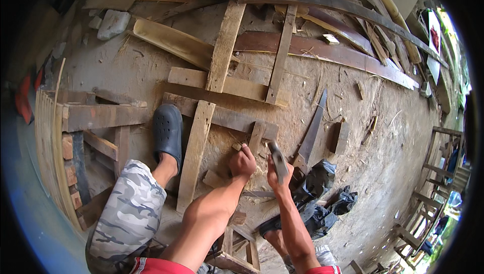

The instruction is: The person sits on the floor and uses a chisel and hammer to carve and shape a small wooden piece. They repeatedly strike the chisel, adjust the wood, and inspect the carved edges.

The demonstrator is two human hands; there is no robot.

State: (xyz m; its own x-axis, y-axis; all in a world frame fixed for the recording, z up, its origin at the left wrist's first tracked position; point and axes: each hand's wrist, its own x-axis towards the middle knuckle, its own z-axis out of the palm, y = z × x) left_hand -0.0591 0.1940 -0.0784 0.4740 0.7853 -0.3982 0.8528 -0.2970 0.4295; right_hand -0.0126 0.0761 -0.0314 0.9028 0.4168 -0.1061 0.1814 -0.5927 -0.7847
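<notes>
My right hand [280, 173] is closed round a hammer [277, 159], its metal head raised above the fist. Just to the left, my left hand [243, 163] is closed with thumb and fingertips together; what it grips is too small to make out. By its fingertips are a small light wood block [236, 146] and a short wooden piece [256, 134]. That short piece meets a long dark wooden beam [229, 119] lying crosswise. A paler plank [195, 155] crosses the same beam farther left. My left foot, in a dark clog [167, 129], rests at the beam's left end.
A handsaw [313, 125] lies right of the hammer, near a wood block [339, 138] and crumpled black plastic [322, 178]. Beyond the beam stands a joined wooden frame [227, 42]. Scrap boards [322, 55] cover the far ground. Another wooden frame [103, 118] stands at left.
</notes>
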